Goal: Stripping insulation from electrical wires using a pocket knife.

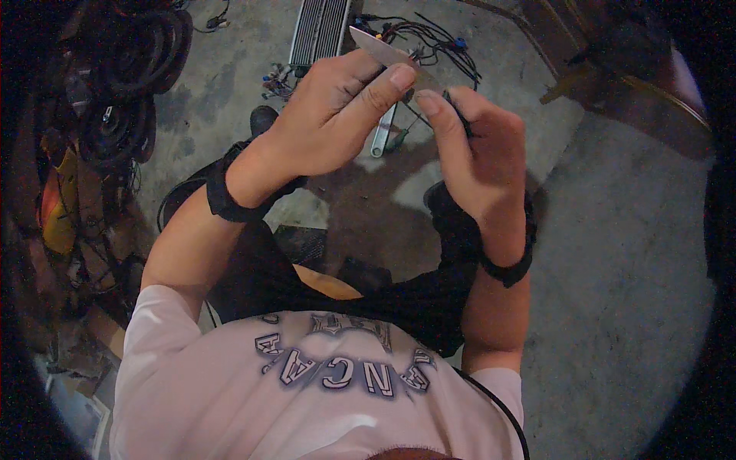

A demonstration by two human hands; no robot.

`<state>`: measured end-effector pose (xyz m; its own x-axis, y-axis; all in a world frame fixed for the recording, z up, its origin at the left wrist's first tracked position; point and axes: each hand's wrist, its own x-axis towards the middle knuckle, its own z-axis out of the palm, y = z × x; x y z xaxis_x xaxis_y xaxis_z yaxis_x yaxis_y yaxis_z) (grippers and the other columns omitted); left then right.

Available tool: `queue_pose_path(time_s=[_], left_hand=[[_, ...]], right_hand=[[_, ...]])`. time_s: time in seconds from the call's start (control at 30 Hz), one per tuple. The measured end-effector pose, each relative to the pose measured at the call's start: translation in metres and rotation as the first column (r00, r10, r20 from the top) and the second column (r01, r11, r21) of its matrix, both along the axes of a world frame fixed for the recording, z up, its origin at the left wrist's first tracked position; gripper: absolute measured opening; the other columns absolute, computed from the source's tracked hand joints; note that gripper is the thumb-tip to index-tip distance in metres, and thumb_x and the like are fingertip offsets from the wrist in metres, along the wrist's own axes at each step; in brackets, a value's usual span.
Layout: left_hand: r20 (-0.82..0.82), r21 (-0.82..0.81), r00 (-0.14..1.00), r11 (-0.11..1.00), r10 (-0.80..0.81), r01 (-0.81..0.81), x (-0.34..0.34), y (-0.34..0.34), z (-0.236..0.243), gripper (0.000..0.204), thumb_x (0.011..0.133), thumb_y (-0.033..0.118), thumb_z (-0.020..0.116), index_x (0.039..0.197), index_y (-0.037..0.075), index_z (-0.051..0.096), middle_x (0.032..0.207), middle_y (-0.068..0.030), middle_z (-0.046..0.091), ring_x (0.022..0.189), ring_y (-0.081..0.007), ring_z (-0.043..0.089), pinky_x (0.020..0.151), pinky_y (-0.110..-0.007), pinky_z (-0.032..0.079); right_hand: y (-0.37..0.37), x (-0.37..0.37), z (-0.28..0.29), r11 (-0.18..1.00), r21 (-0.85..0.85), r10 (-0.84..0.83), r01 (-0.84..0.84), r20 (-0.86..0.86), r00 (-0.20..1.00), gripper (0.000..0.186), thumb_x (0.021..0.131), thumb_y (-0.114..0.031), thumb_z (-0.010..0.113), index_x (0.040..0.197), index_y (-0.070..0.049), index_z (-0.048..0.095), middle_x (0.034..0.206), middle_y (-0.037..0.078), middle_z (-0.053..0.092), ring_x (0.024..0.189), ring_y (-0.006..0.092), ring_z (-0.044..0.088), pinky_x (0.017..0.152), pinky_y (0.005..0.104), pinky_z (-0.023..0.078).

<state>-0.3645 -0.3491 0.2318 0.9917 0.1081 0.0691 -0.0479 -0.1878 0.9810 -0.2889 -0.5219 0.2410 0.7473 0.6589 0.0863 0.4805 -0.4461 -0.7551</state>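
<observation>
A knife's bare blade [376,47] points up and to the left in front of my hands. My right hand [487,146] is closed, with a dark handle partly visible under its curled fingers. The thumb of my left hand [330,115] presses against the blade. Its other fingers are bent behind, so whatever they grip is hidden. A thin black wire [416,114] runs down between the two hands. Below them on the floor lie a silver spanner [379,142] and a green-handled tool [398,139].
A finned silver metal box [318,34] lies on the concrete floor ahead, beside a tangle of black cables [452,47]. Black coiled hoses [146,54] and an orange-yellow piece [59,203] are on the left. A brown panelled object [621,103] stands at far right.
</observation>
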Motion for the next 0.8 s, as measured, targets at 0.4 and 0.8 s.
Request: queue_pose_path(time_s=[0.4, 0.8], left_hand=[[0.094, 0.251, 0.996, 0.968, -0.011, -0.013, 0.005, 0.007, 0.002, 0.036, 0.096, 0.026, 0.053, 0.073, -0.001, 0.059, 0.054, -0.0100, 0.047, 0.049, -0.0152, 0.044, 0.048, -0.032, 0.036], [0.191, 0.257, 0.980, 0.960, 0.064, -0.112, 0.011, 0.003, 0.007, 0.019, 0.091, 0.017, 0.060, 0.089, 0.000, 0.068, 0.065, -0.0083, 0.062, 0.059, -0.0117, 0.058, 0.054, -0.026, 0.044]], right_hand=[[0.001, 0.004, 0.008, 1.000, 0.030, 0.000, -0.002, 0.092, 0.996, 0.036, 0.088, -0.029, 0.062, 0.066, -0.002, 0.052, 0.060, 0.020, 0.052, 0.059, 0.0401, 0.056, 0.051, 0.0437, 0.041], [0.000, 0.004, 0.011, 0.999, 0.004, -0.048, 0.048, 0.042, 0.998, 0.029, 0.086, -0.025, 0.065, 0.068, -0.004, 0.057, 0.058, 0.018, 0.054, 0.056, 0.0379, 0.056, 0.050, 0.0418, 0.041]])
